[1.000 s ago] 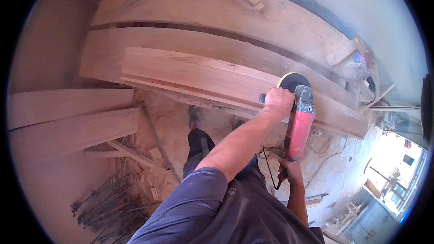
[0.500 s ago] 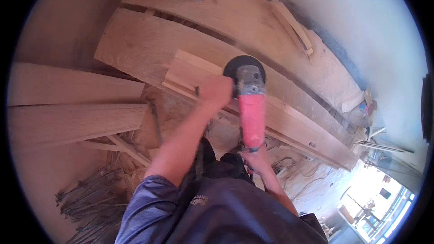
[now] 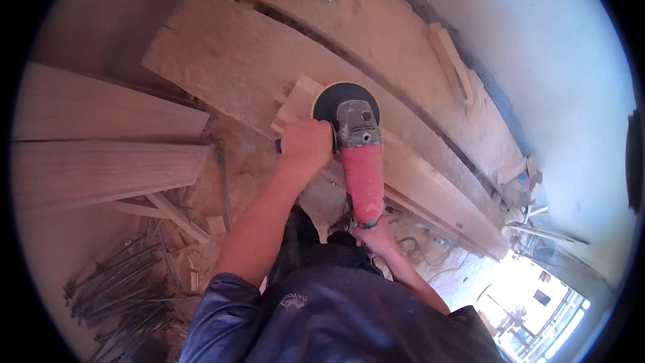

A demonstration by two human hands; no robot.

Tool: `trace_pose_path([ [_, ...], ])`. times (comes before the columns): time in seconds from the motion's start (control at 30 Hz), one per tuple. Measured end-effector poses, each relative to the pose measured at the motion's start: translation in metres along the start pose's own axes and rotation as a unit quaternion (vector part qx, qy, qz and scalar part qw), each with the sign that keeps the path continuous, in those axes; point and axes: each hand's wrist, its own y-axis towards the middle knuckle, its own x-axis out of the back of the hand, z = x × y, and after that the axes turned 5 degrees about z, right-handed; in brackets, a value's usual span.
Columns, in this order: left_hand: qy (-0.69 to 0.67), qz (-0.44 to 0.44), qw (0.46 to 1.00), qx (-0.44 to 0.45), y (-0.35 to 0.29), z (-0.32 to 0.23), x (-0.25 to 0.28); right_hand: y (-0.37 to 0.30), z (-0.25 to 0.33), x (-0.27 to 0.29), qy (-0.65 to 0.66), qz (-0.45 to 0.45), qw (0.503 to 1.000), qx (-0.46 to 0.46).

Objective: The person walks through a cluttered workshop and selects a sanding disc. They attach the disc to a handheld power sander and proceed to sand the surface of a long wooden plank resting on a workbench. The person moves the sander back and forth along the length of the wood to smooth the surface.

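Note:
A red and grey power sander (image 3: 363,178) with a round black disc (image 3: 336,101) lies over a long wooden workpiece (image 3: 430,185). The disc sits near the workpiece's far left end; whether it touches the wood I cannot tell. My left hand (image 3: 306,146) is closed around the black side handle, beside the sander's grey head. Lower down, my right hand (image 3: 377,236) grips the rear end of the tool's body, its fingers partly hidden. The workpiece rests along the near side of a wide plank (image 3: 222,54).
Another wide plank (image 3: 396,33) lies behind, with narrow offcuts (image 3: 451,60) on it. Two boards (image 3: 107,168) extend in from the left. A pile of thin rods (image 3: 121,296) lies on the floor at lower left. Cables (image 3: 430,255) run near my right arm.
The sander and both hands have shifted slightly left in view, while the whole scene has turned as my head moved. Both hands keep their grip.

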Motion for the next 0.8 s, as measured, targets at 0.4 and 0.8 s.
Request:
trace_pose_path([
  [0.4,0.009,-0.067,0.989,0.128,-0.010,0.050,-0.011,0.010,0.048,-0.005,-0.074,0.039,0.991,0.104],
  [0.8,0.168,-0.067,0.983,-0.017,-0.142,-0.065,0.195,-0.238,0.093,-0.026,0.101,-0.076,0.985,0.115],
])
